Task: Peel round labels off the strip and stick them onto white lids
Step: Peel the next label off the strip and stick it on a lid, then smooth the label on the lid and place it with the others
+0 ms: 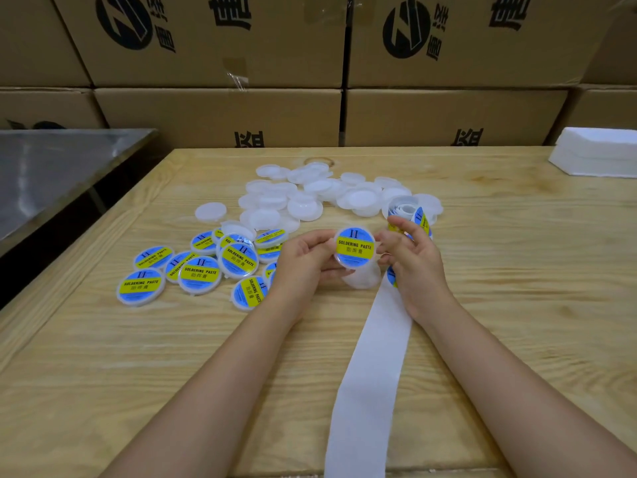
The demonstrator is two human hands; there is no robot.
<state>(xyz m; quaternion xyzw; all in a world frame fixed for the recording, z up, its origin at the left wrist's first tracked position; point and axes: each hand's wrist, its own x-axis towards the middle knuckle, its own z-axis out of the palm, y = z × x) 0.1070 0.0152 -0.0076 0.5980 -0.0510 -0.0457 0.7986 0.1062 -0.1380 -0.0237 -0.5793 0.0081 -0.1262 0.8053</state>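
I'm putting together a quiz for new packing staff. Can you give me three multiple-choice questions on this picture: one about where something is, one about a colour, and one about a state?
1. Where do the labelled lids lie?
A. left of the hands
B. right of the hands
C. on a box

2. The label on the held lid is:
A. red and white
B. blue with a yellow band
C. green and black

3. The held lid is:
A. bare
B. already labelled
C. lying flat on the table

1 A: the pile sits to the outer side of the left hand.
2 B: it is a blue disc with a printed yellow band across it.
3 B: the label covers its face, and the left hand and right hand hold it up.
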